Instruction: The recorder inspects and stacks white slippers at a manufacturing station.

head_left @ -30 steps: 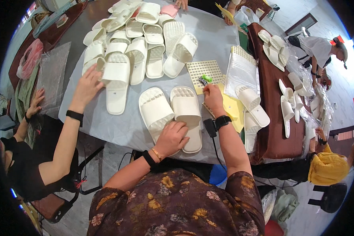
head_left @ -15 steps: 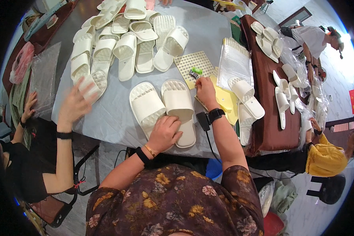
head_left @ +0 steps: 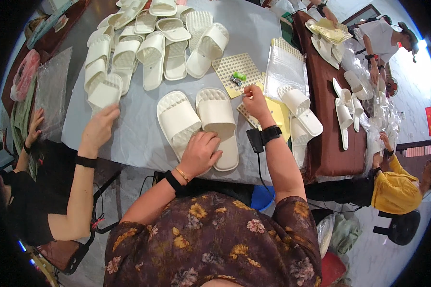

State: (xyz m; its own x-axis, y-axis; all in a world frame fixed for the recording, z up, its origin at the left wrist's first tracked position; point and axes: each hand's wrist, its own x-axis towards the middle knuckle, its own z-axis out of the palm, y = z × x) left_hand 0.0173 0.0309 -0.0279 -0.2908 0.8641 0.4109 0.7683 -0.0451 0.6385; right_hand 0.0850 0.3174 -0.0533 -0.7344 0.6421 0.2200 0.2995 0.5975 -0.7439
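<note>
A pair of white slippers lies side by side before me, a left slipper and a right slipper. My left hand rests over their inner edges, its fingers bent together at the right slipper's strap and its thumb on the footbed. Above the paper at the right, my right hand is raised with thumb and forefinger pinched. A tiny pale bit shows at those fingertips, too small to name. Close by lies a sheet of small stickers, with a small green-and-dark item on it.
White slippers are heaped at the far left. A co-worker's hand holds one slipper there. Yellow paper, a clear-wrapped sheet pack and another slipper pair lie right. Other people work at the brown table.
My right hand has lifted slightly from the sticker sheet and shifted right. My left hand stays on the slippers. The co-worker's hand at the left has taken hold of a slipper.
</note>
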